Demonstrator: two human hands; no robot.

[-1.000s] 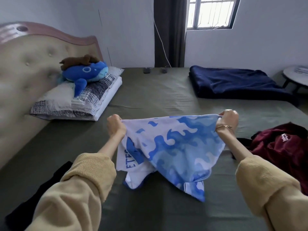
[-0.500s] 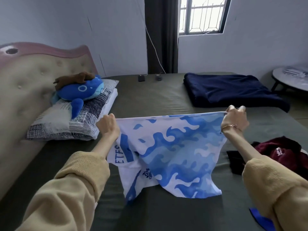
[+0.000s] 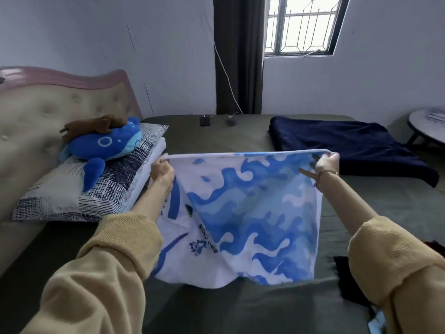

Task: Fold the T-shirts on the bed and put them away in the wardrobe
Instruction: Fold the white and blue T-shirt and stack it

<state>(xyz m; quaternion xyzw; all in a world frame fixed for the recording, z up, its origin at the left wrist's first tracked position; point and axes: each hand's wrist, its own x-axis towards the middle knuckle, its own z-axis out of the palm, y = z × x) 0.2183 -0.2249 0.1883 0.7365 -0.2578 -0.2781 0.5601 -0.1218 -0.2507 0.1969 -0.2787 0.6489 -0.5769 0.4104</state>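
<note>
A white T-shirt with a blue wave pattern hangs stretched between my two hands above the olive-green bed. My left hand pinches its top edge at the left corner. My right hand pinches the same edge at the right corner, a thin bracelet on that wrist. The edge is pulled taut; the rest of the shirt hangs down, its lower hem near the sheet. A black garment lies by my right sleeve, with a bit of dark red cloth behind it.
A folded navy blanket lies at the far right of the bed. A patterned pillow with a blue plush toy sits by the padded headboard at left. A round side table stands at the right edge. Two small dark devices lie at the far edge.
My hands have moved apart and up, pulling the shirt's top edge straight and taut. The shirt now hangs more spread out. My view has tilted up slightly.
</note>
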